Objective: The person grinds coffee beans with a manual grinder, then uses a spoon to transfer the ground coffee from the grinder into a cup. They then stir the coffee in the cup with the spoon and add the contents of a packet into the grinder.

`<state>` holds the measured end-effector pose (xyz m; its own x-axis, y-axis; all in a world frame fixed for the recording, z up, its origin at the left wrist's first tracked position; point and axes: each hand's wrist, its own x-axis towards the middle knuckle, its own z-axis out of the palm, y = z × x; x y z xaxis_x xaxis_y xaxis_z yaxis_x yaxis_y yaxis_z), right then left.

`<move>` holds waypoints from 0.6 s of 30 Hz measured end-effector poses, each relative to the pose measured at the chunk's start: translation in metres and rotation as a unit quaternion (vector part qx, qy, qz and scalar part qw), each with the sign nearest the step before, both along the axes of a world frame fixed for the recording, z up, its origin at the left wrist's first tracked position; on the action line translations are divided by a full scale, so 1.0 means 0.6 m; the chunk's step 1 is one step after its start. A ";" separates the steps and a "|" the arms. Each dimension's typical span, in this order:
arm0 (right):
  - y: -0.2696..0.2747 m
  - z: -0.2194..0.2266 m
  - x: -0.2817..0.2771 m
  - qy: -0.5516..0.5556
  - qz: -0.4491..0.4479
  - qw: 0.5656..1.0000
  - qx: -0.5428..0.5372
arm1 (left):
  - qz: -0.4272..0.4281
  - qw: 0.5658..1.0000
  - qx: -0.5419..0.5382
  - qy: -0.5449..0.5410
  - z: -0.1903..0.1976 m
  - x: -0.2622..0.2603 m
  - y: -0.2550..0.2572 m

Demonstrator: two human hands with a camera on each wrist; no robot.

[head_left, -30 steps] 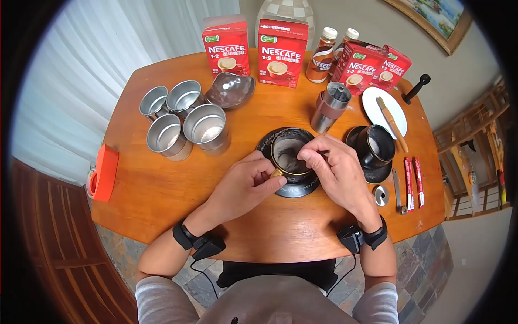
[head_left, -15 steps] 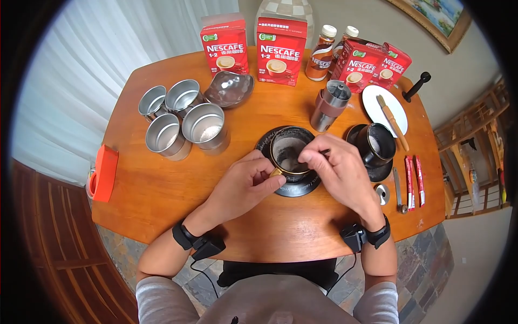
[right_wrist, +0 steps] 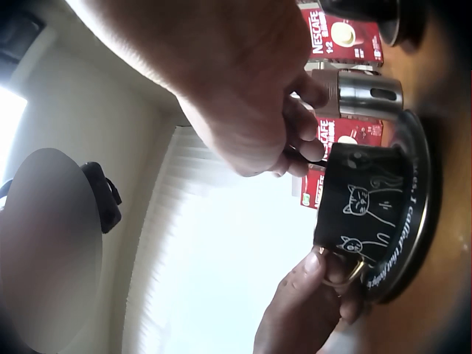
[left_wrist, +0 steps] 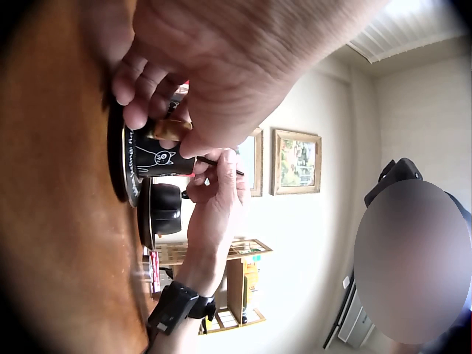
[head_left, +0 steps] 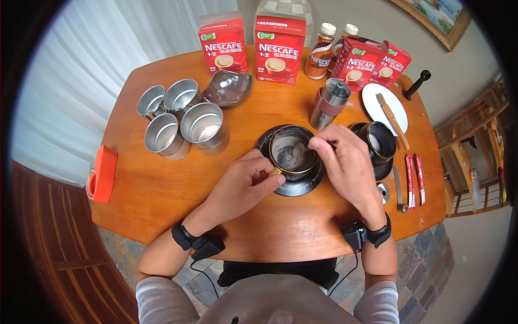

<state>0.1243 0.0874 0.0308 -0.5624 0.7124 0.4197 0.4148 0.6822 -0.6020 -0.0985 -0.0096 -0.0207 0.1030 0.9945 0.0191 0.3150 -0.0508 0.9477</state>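
Black cup [right_wrist: 339,221], grey stuff [head_left: 292,155] inside
Handle [left_wrist: 171,130] is pinched by left hand [head_left: 244,183], stick [left_wrist: 208,161] by right hand [head_left: 345,164]; drawn cats [right_wrist: 358,200] are seen only from wrists.

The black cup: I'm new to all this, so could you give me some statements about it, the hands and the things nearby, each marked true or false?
1. The black cup stands on bare wood. False: it stands on a black saucer.
2. The left hand grips the cup's golden handle. True.
3. The right hand holds a thin dark stick at the cup. True.
4. The brush stands upright in a metal cup. False: it lies on the white plate, its wooden end reaching past the rim.
5. Four metal cups stand grouped on the person's left. True.
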 end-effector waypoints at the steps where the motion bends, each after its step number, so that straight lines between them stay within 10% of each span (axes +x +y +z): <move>1: 0.000 0.004 0.003 -0.012 -0.007 1.000 -0.026 | 0.000 1.000 0.003 -0.004 -0.003 -0.001 0.000; 13: -0.007 -0.012 -0.016 0.040 0.057 0.997 0.029 | 0.021 0.999 0.020 -0.014 -0.002 0.004 0.002; 18: -0.007 -0.011 -0.014 0.049 -0.052 0.994 0.087 | 0.026 0.999 0.017 -0.016 0.002 0.005 0.000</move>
<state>0.1160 0.0830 0.0241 -0.4409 0.6759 0.5906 0.4336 0.7365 -0.5192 -0.0954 -0.0098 -0.0195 0.0510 0.9972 0.0550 0.2878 -0.0674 0.9553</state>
